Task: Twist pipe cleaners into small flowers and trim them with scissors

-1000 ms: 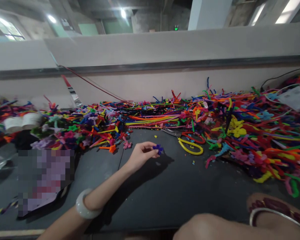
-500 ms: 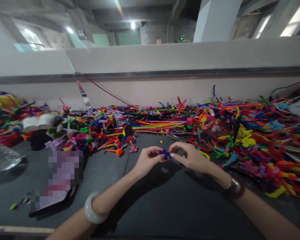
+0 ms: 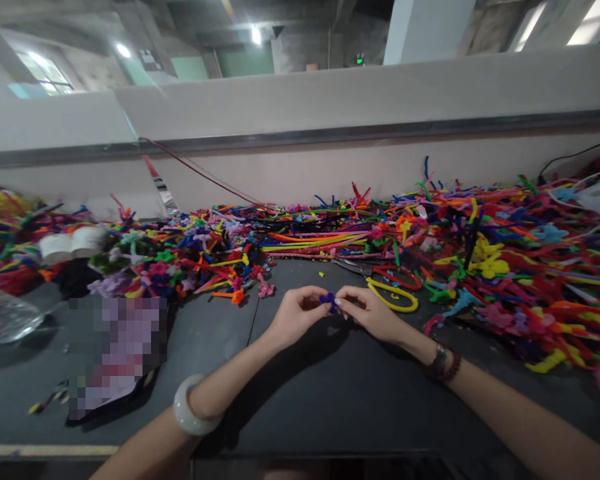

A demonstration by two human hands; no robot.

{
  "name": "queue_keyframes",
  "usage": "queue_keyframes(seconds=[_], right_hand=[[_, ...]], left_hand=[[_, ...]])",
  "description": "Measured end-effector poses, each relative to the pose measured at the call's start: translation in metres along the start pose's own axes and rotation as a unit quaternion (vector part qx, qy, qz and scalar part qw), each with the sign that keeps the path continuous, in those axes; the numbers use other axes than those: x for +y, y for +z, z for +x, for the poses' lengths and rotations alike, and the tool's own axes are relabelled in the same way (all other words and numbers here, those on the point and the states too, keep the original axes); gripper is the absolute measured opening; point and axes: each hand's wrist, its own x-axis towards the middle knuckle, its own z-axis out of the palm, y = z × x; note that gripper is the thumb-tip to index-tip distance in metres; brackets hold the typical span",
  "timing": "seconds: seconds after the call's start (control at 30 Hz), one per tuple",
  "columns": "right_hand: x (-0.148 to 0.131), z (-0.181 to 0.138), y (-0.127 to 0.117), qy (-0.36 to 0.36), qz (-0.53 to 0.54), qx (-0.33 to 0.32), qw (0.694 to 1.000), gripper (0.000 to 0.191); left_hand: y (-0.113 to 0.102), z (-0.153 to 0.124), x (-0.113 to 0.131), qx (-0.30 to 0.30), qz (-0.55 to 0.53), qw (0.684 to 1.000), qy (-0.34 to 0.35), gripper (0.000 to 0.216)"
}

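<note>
A small dark-purple pipe-cleaner flower (image 3: 329, 301) is pinched between both hands just above the dark tabletop (image 3: 330, 400). My left hand (image 3: 294, 313), with a pale bangle on its wrist, grips the flower from the left. From the right, my right hand (image 3: 371, 311), wearing a dark bead bracelet, pinches the same flower with its fingertips. Yellow-handled scissors (image 3: 390, 298) lie just beyond my right hand.
A long heap of bright pipe cleaners and finished flowers (image 3: 480, 267) runs along the back wall and spreads to the right. A clear plastic bag (image 3: 5, 317) and white tape rolls (image 3: 70, 243) sit at the left. A blurred flat item (image 3: 115, 353) lies front left.
A second ago only my left hand held the flower while my right arm lay low at the front. The right hand came up and now pinches the flower too.
</note>
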Motion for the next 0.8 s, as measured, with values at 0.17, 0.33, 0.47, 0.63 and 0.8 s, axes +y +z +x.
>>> queue_keyframes(seconds=[0.17,0.33,0.47,0.63,0.8], right_hand=[[0.005,-0.003,0.005,-0.005,-0.027,0.036,0.999,0.018],[0.008,-0.004,0.008,-0.016,-0.062,0.066,0.996,0.018],[0.011,-0.003,0.009,-0.018,-0.048,0.071,0.996,0.017],[0.012,-0.002,0.008,-0.003,-0.001,0.061,0.998,0.016],[0.012,-0.003,0.007,0.014,0.038,0.06,0.997,0.019]], left_hand=[[-0.002,0.002,0.0,0.009,-0.061,0.997,-0.037,0.021],[-0.002,0.001,0.0,0.011,-0.104,0.993,-0.058,0.023],[-0.002,0.001,0.0,0.0,-0.116,0.991,-0.061,0.025],[-0.003,0.003,-0.003,-0.006,-0.107,0.992,-0.06,0.027],[-0.002,0.002,-0.003,0.011,-0.093,0.994,-0.061,0.031]])
